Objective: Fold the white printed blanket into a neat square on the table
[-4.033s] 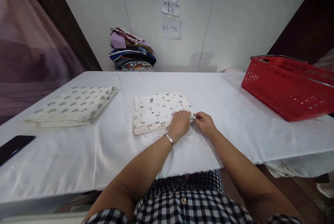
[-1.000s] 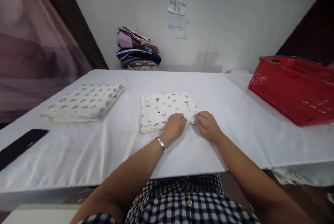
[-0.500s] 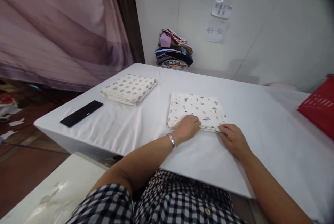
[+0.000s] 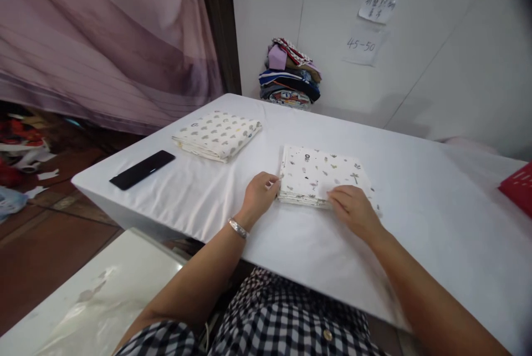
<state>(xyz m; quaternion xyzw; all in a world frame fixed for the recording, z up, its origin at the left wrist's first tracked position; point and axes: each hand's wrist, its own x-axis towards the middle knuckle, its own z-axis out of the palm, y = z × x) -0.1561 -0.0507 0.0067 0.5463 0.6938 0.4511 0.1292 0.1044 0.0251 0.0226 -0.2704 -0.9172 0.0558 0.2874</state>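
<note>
In the head view, the left grip [image 4: 258, 196] is at the near left corner of the folded printed cloth [image 4: 316, 170], its fingertips touching the edge with only a narrow gap between thumb and forefinger. The right grip [image 4: 355, 211] lies over the cloth's near edge, fingers close together; whether either one pinches the layers, I cannot tell. The cloth lies flat on the tabletop [image 4: 440, 228], between the grips and reaching out beyond them. Left of the left grip lies a black phone [image 4: 142, 170]; farther ahead on that side, a second folded cloth [image 4: 220, 134]. Well beyond both grips rises a fabric stack [image 4: 290, 76]. Far right of the right grip, a red basket [image 4: 519, 187] is partly in view.
</note>
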